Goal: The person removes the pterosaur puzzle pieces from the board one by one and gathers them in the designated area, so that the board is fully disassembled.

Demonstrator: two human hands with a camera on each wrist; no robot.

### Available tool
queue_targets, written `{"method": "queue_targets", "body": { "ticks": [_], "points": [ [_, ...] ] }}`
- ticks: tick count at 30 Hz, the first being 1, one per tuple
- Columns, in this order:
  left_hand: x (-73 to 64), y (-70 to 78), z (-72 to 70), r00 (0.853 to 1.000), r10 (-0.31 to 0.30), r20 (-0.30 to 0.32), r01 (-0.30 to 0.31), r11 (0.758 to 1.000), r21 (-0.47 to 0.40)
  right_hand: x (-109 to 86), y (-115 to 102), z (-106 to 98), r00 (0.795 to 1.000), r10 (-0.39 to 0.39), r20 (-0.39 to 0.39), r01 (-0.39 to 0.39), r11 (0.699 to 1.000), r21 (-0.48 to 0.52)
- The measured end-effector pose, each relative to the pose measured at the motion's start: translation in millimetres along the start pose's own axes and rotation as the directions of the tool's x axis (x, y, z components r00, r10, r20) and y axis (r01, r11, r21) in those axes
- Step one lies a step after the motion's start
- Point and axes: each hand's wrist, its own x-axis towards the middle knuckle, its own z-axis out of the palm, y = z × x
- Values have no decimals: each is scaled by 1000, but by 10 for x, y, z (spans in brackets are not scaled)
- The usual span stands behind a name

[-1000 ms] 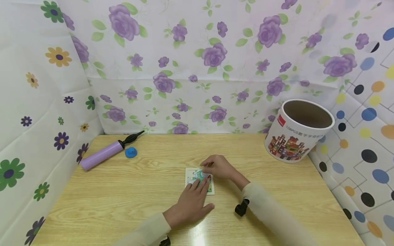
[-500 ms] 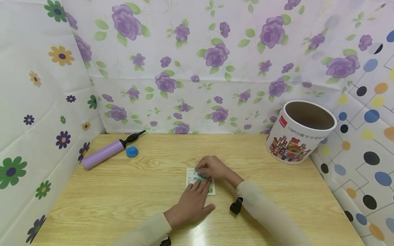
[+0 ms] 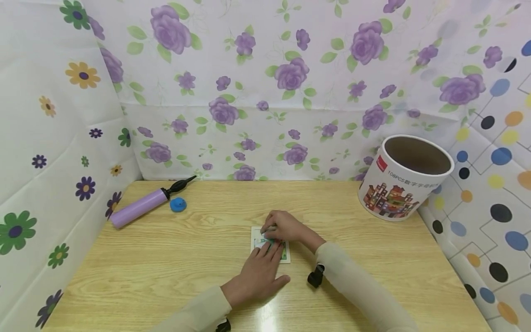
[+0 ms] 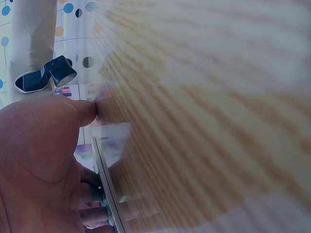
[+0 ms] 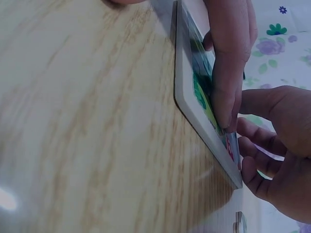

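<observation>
A small picture puzzle board (image 3: 253,234) with a pale rim and a green, white and red picture lies flat on the wooden table. My left hand (image 3: 258,274) rests its straight fingers on the board's near part, with the thumb out to the side. At the far part of the board, my right hand (image 3: 287,226) has thumb and fingers curled together over the picture, pinching a small puzzle piece (image 3: 267,235) that they mostly hide. In the right wrist view, the left fingers (image 5: 226,92) press on the picture, close beside the right thumb (image 5: 260,102).
A purple hand pump (image 3: 138,209) with a black nozzle lies at the back left, beside a blue toy duck (image 3: 178,204). A large white printed bucket (image 3: 383,184) stands at the back right. Patterned cloth walls (image 3: 257,124) border the table (image 3: 186,272).
My right hand has moved slightly left over the board's far part, its fingers curling in closer to the picture. The left hand stays in place on the board.
</observation>
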Motion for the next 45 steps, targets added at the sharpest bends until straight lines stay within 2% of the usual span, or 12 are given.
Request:
{"method": "queue_targets", "body": {
  "ticks": [13,22,29,34,39,45],
  "points": [
    [18,-4,5,1000,-3,-1,3,1000,3,-42,-80,-20,999,1,-34,-2,1000,-15],
    [25,-2,-11,1000,-9,3,9,1000,-22,-102,-93,-80,994,91,-59,-88,995,56],
    [31,3,-1,1000,-18,23,17,1000,2,-120,-102,-137,989,137,-59,-133,989,60],
    [31,11,3,999,-23,27,22,1000,11,-131,-101,-147,988,143,-53,-139,988,74],
    [40,14,9,1000,-19,22,19,1000,22,-161,-96,-214,983,150,-110,-140,986,90],
    [32,12,-1,1000,-7,9,6,999,50,-271,-24,-357,977,131,-166,-122,991,64]
  ]
}}
